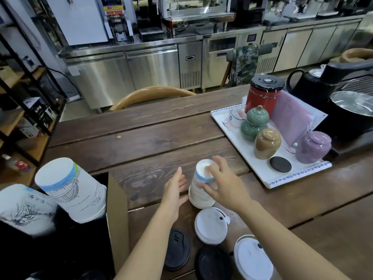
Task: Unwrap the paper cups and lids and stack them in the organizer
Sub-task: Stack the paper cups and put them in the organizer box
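A small stack of upside-down white paper cups (199, 196) stands on the wooden table (141, 138). My right hand (224, 184) grips its top from the right. My left hand (174, 190) is open just left of the stack, fingers apart, not clearly touching it. In front of the stack lie two stacks of white lids (211, 225) (253, 259) and two stacks of black lids (177, 249) (213, 263). At the left, a black organizer (113, 201) holds two big stacks of printed white cups (74, 188) (24, 209).
A white tray (260, 170) at the right carries green, tan and purple ceramic jars, a red canister and a black coaster. Behind it are a black kettle (310, 83) and a steel pot. A wooden chair back (149, 96) rises at the table's far edge.
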`<action>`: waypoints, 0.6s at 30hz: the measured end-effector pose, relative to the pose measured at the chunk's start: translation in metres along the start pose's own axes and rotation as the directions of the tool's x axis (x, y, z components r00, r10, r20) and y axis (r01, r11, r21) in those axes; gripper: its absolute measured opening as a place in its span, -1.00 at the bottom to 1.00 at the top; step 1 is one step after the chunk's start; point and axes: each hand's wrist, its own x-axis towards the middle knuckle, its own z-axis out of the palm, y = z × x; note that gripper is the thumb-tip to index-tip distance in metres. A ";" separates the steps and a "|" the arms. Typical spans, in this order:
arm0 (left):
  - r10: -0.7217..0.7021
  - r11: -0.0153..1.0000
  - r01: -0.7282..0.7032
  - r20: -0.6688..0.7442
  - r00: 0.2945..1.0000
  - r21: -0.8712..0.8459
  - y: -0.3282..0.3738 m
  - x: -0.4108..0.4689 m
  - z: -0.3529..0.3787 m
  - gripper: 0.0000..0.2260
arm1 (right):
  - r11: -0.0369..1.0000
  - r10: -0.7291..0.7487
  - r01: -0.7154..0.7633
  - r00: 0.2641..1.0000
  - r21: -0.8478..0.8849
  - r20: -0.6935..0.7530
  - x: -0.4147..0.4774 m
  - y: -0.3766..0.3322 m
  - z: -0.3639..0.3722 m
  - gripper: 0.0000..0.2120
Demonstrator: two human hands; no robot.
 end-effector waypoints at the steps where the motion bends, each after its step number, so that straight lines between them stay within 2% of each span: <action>1: 0.008 1.000 -0.008 0.003 1.000 0.017 -0.001 0.001 -0.001 -0.50 | 1.000 0.007 -0.007 0.998 0.007 0.057 -0.002 0.002 0.006 -0.56; 6: 0.050 0.994 -0.052 0.017 0.999 0.096 -0.007 0.007 -0.002 -0.56 | 0.984 0.121 -0.135 0.985 0.115 0.124 0.000 0.006 0.013 -0.51; 8: 0.046 0.993 -0.049 0.029 0.998 0.107 -0.009 0.009 0.000 -0.57 | 0.949 0.163 -0.201 0.972 0.242 0.167 -0.004 0.009 0.018 -0.31; 10: 0.044 0.992 -0.048 0.038 0.998 0.113 -0.008 0.007 0.002 -0.58 | 0.802 0.278 -0.366 0.928 0.472 0.247 -0.009 0.011 0.026 0.01; 12: 0.018 0.990 -0.026 0.062 0.998 0.137 -0.006 0.004 0.005 -0.55 | 0.678 0.392 -0.506 0.863 0.534 0.319 -0.013 0.017 0.036 0.22; 13: -0.005 0.988 -0.007 0.077 0.997 0.152 -0.006 0.001 0.007 -0.53 | 0.668 0.418 -0.542 0.841 0.510 0.345 -0.014 0.020 0.042 0.22; 14: -0.030 0.986 0.014 0.092 0.995 0.169 -0.005 -0.003 0.008 -0.52 | 0.678 0.405 -0.539 0.841 0.500 0.358 -0.014 0.022 0.044 0.14; 16: -0.064 0.979 0.037 0.131 0.989 0.200 -0.007 -0.008 0.009 -0.48 | 0.680 0.333 -0.500 0.862 0.536 0.382 -0.011 0.024 0.050 -0.18; 18: -0.065 0.978 0.029 0.169 0.983 0.207 -0.010 -0.010 0.010 -0.44 | 0.664 0.247 -0.455 0.882 0.593 0.400 -0.008 0.023 0.052 -0.37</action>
